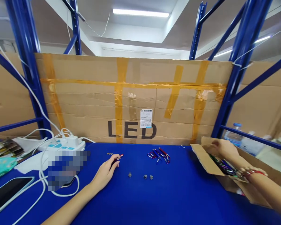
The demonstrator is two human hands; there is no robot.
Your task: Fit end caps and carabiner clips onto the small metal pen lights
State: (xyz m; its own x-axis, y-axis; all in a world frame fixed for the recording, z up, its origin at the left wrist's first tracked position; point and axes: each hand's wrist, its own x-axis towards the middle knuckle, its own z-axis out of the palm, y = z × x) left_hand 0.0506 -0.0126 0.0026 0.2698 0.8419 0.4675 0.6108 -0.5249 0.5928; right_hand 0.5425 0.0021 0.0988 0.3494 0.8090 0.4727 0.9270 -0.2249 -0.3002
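Observation:
My left hand (107, 169) is closed over the table, with the red tip of a small slim object (121, 155) poking out past the fingers; the rest is hidden. My right hand (224, 149) reaches into an open cardboard box (207, 159). Its fingers curl down near the far wall, and whatever they pinch cannot be made out. Shiny dark and coloured metal pieces (226, 167) fill the box below the wrist. Mid-table lies a pile of red and blue carabiners (158, 156). Nearer to me sit a small silver metal part (130, 175) and two similar metal parts (148, 177).
Small round pieces (110, 153) lie behind my left hand. On the left are a white power strip (67, 143), looping white cables and a phone (9, 192). A large cardboard panel (98, 106) stands along the back between blue rack posts. A bottle (234, 136) is behind the box.

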